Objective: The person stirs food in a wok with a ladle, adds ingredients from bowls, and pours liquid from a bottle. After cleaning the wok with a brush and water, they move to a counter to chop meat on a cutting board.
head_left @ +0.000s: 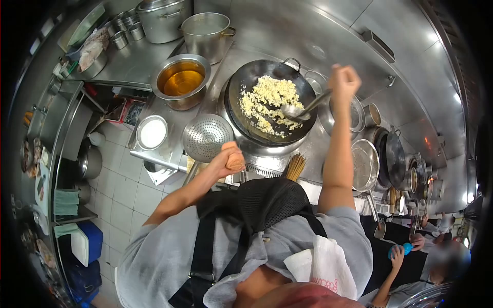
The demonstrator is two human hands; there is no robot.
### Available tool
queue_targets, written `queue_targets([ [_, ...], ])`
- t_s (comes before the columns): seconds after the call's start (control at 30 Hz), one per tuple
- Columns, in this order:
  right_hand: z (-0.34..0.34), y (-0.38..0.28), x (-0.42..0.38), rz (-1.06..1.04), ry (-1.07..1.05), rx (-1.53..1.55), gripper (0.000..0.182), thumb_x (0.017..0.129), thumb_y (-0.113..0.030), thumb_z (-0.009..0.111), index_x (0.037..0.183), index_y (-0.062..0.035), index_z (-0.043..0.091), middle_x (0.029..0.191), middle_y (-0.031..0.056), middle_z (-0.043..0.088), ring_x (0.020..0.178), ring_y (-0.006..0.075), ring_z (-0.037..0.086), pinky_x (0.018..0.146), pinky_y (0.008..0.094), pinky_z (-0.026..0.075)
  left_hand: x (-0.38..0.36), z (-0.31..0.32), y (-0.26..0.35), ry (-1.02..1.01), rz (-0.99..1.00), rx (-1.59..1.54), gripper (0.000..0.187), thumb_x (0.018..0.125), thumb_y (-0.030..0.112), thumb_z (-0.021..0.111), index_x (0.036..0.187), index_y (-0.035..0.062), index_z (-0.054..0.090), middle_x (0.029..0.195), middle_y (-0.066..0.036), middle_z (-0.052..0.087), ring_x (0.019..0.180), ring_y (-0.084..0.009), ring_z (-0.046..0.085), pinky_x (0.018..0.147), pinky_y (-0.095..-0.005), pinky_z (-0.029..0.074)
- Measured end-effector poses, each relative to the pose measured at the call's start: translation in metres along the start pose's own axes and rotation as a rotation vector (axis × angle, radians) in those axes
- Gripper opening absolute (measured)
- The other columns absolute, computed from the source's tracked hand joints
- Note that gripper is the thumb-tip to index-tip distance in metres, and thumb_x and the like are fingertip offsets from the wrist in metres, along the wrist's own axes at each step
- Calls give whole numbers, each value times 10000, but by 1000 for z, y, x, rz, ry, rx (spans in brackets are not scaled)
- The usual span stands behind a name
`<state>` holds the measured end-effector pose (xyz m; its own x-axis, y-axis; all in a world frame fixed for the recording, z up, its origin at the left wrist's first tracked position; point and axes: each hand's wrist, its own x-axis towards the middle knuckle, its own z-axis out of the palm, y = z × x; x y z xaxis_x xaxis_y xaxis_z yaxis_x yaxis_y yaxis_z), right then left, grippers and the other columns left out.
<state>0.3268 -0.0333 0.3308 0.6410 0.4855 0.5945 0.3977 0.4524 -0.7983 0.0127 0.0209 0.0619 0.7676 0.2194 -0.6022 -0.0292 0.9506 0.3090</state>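
Note:
My right hand (344,82) is raised to the right of the wok, closed round the handle of a ladle (294,112). The ladle's bowl rests among crumbled yellow scrambled egg (269,92) in the black wok (244,77). At the wok's near left, my left hand (224,163) is closed on a folded orange cloth (235,160). Whether a wok handle lies under that cloth is hidden. Close beside this hand is a round perforated strainer (205,134).
A metal pot of amber oil (182,82) and a bowl of white contents (152,132) stand left of the wok. A bamboo brush (295,167) lies in front. Right are a mesh strainer (363,167) and more woks (396,159). Other people work at lower right.

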Motion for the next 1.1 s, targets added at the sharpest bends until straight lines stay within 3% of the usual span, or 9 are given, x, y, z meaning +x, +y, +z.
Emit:
queue_targets([
  [0.07, -2, 48, -12, -21, 7, 112, 328, 883, -11, 584, 612, -75, 409, 509, -15, 399, 412, 66, 362, 379, 236, 267, 17, 21, 7, 32, -75, -5, 294, 787, 186, 709, 1010, 103, 535, 890, -77, 593, 841, -250, 618, 818, -486, 549],
  [0.37, -22, 30, 50, -188, 257, 221, 338, 870, 2, 552, 592, -87, 380, 489, -3, 370, 383, 87, 329, 362, 263, 273, 69, 75, 29, 209, -213, 211, 488, 774, 438, 746, 1091, 138, 528, 1038, -106, 549, 963, -293, 567, 859, -556, 510],
  [0.47, 3, 77, 10, 134, 165, 337, 338, 870, -19, 569, 602, -93, 377, 490, -9, 355, 386, 92, 330, 370, 268, 280, 85, 67, 15, 153, -152, 196, 353, 782, 347, 706, 1008, 138, 532, 981, -112, 562, 905, -303, 582, 821, -543, 521],
  [0.63, 26, -3, 34, 311, -18, 398, 377, 880, -126, 642, 613, -106, 376, 498, -13, 327, 381, 102, 324, 378, 263, 248, 92, 39, -13, -38, -9, -34, 75, 801, 181, 594, 840, 187, 531, 764, -79, 541, 684, -284, 571, 630, -490, 534],
  [0.73, 47, -72, 37, 249, -69, 283, 357, 898, -279, 672, 668, -99, 467, 525, -25, 389, 404, 83, 352, 393, 250, 263, -12, 79, -16, 30, 20, 72, 80, 792, 153, 587, 785, 127, 512, 722, -83, 515, 617, -268, 562, 581, -437, 528],
  [0.8, 68, -83, 24, 72, 32, -36, 386, 879, -345, 697, 675, -99, 482, 524, -14, 451, 409, 74, 410, 390, 226, 294, 9, 71, -8, 35, -74, 34, 76, 792, 144, 585, 782, 126, 512, 713, -87, 515, 621, -265, 566, 581, -435, 530],
  [0.87, 79, -25, 12, 17, -36, -18, 411, 879, -302, 704, 629, -90, 455, 509, 3, 479, 398, 72, 427, 379, 228, 323, 64, 42, 5, -120, -107, 31, 55, 804, 122, 583, 806, 121, 527, 695, -85, 535, 648, -258, 579, 611, -430, 540],
  [0.93, 66, 34, 13, 14, -14, -17, 388, 894, -223, 683, 619, -74, 453, 500, 11, 470, 384, 81, 415, 373, 244, 327, 29, 59, 2, 32, 39, 125, 47, 817, 132, 586, 840, 109, 552, 728, -79, 567, 679, -254, 601, 613, -406, 549],
  [1.1, 41, -55, 49, 66, -45, 173, 353, 861, -165, 700, 622, -85, 453, 521, -24, 430, 406, 60, 375, 379, 238, 284, -32, -9, -37, -111, 53, 209, 90, 816, 128, 598, 880, 77, 562, 757, -86, 589, 656, -225, 618, 574, -374, 556],
])
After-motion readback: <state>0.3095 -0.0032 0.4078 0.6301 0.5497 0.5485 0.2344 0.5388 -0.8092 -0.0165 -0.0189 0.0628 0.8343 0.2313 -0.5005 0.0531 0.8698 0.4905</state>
